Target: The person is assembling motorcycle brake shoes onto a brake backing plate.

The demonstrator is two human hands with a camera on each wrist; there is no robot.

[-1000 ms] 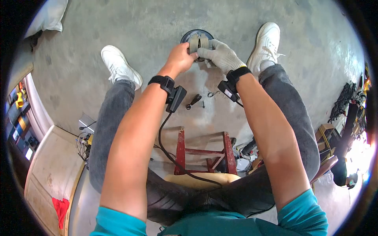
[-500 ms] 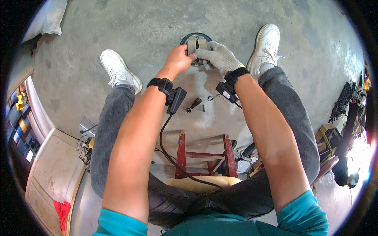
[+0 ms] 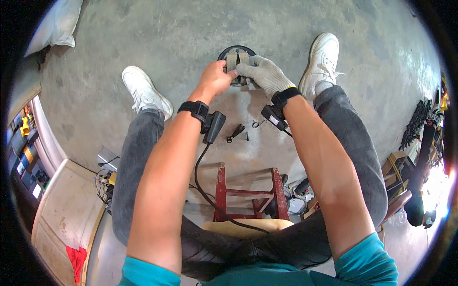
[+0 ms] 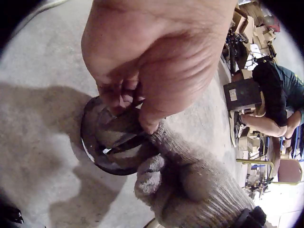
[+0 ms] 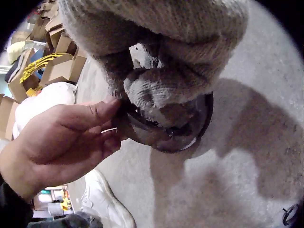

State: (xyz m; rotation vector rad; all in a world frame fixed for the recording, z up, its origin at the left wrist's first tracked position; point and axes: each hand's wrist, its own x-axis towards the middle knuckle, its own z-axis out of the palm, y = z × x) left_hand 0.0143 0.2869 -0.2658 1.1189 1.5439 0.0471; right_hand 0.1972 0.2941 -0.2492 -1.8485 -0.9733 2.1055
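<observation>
Head view shows a round plate at the floor between the two white shoes, carrying a left pad and a right pad, upright and curved, with a narrow gap between. I cannot tell whether the plate's whole rim bears on the floor.

Bare and curled, the left hand pinches the left pad near the plate's left edge. Gloved, the right hand has its thumb across the right pad and its fingers bent round the plate's right edge side. Gripping from both sides probably keeps the pads steady and level. The glove likely guards against rough or greasy metal.

Beyond the plate's near edge lie a black tool, a screw and a small hook, presumably kept there within reach.
</observation>
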